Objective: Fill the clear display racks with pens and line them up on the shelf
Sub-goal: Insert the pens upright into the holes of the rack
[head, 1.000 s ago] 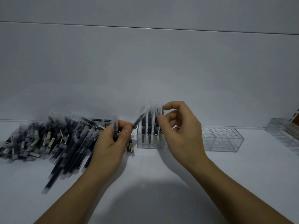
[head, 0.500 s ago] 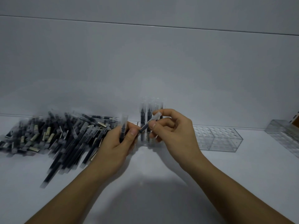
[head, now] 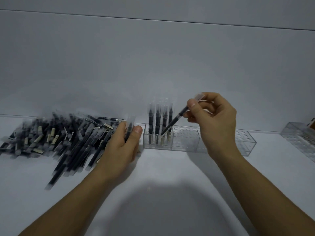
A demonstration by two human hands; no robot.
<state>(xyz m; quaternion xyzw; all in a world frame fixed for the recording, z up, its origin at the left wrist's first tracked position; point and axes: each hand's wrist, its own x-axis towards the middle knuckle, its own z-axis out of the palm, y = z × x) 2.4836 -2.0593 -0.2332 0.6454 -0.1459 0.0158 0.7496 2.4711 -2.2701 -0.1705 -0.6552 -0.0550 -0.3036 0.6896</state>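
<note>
Pile: loose black pens with clear caps (head: 56,140), heaped at left, unracked.
Left hand (head: 122,147): curled round one upright pen (head: 129,132).
Rack: clear plastic holed rack (head: 185,142); few standing pens (head: 156,120), most holes empty.
Right hand (head: 214,120): pinches a tilted pen (head: 175,120), tip at a hole.
Far right: second clear rack (head: 300,137), apparently unfilled.

Your left hand (head: 121,147) sits low, fingers and thumb curled round an upright pen (head: 129,129). Your right hand (head: 216,120) is higher, thumb and fingertips pinching a tilted pen (head: 175,119) near its upper end. Both forearms bare, reaching forward.
</note>
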